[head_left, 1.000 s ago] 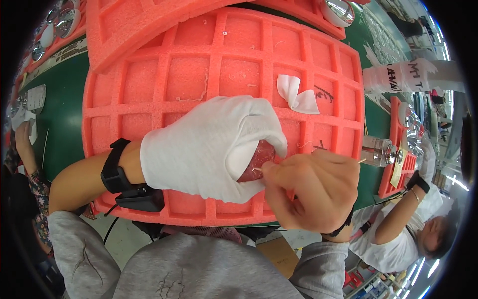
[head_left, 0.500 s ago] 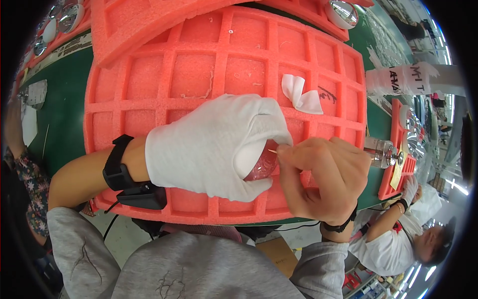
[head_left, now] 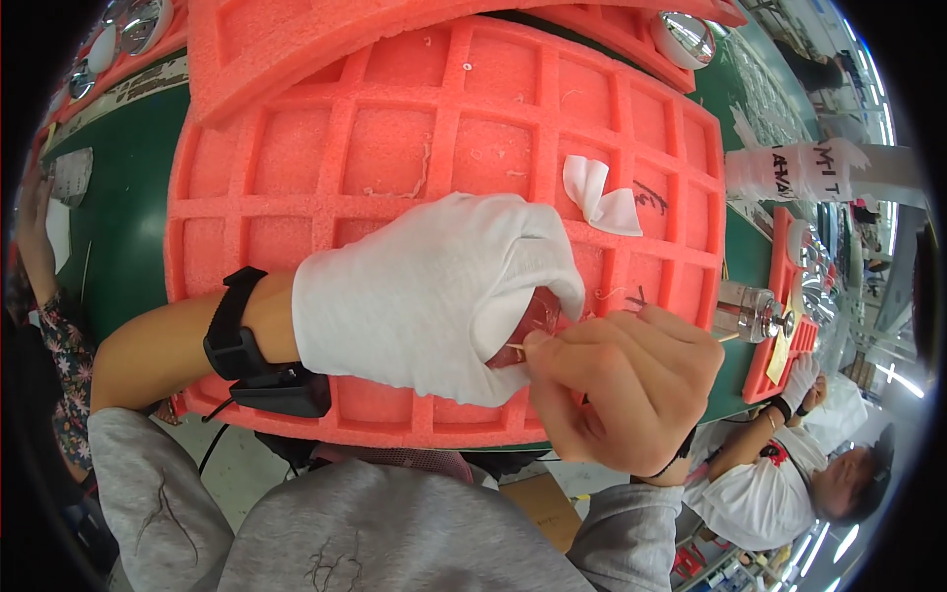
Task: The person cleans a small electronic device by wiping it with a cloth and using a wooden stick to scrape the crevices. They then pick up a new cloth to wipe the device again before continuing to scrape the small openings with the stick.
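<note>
My left hand (head_left: 434, 296), in a white glove, curls around a glossy curved piece (head_left: 540, 312) that looks reddish; most of it is hidden in the palm, so I cannot tell its full shape. My bare right hand (head_left: 626, 390) is closed in a pinch on a thin wooden stick (head_left: 517, 346). The stick's tip lies at the near side of the glossy piece, and its other end pokes out past the knuckles. Both hands are over a red foam tray (head_left: 340, 207) divided into square compartments. A folded white cloth (head_left: 600, 197) lies on the tray beyond my right hand.
Another red foam piece (head_left: 256, 74) overlaps the tray's far left. Shiny chrome domes (head_left: 684, 39) sit in foam at the back. A clear glass bottle (head_left: 747, 314) with a metal top stands to the right on the green table (head_left: 123, 257). Co-workers (head_left: 764, 474) are at both sides.
My right hand has moved slightly left and nearer to me, taking the stick's tip from the middle of the glossy piece toward its near edge. My left hand keeps its hold.
</note>
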Motion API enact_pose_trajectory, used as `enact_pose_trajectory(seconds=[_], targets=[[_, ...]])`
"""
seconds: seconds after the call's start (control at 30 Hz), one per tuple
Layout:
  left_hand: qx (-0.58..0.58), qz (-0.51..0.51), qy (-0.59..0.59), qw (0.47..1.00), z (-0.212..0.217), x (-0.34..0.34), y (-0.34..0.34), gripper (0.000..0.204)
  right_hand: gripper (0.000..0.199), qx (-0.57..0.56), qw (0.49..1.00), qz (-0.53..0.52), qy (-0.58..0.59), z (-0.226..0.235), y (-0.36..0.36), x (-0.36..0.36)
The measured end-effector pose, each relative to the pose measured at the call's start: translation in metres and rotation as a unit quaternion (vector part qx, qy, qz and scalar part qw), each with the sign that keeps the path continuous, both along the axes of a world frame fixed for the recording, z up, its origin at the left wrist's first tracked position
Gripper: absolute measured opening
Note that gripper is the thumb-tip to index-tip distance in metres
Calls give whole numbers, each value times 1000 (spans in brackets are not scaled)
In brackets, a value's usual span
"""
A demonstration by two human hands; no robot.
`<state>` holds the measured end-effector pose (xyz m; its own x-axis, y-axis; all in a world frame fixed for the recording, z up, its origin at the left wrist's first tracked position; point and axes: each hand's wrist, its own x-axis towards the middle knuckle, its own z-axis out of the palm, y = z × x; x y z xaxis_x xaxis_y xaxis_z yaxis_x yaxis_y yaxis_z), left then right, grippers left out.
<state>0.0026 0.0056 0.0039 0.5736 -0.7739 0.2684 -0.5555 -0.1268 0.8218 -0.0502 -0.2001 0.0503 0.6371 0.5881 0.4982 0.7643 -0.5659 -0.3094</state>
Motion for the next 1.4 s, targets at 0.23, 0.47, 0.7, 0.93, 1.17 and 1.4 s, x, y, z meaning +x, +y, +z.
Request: enact_pose_trajectory(seconds=[0.23,0.47,0.7,0.93,1.17,1.4], targets=[[-5,3,20,1000,7,4,-4,37,17,82,995,-17,60,11,-18,11],[-51,-11,206,977,15,6,4,23,20,252,955,120,101,-8,-38,40],[-7,-28,291,956,37,7,3,25,22,562,732,84,376,-3,-29,33],[-38,-24,177,983,27,9,4,29,25,235,951,-87,180,-17,-28,37],[-94,-12,173,980,28,17,10,28,30,193,938,-224,181,-22,-36,42],[-123,57,192,972,19,10,12,7,28,161,949,-224,151,-17,-33,38]])
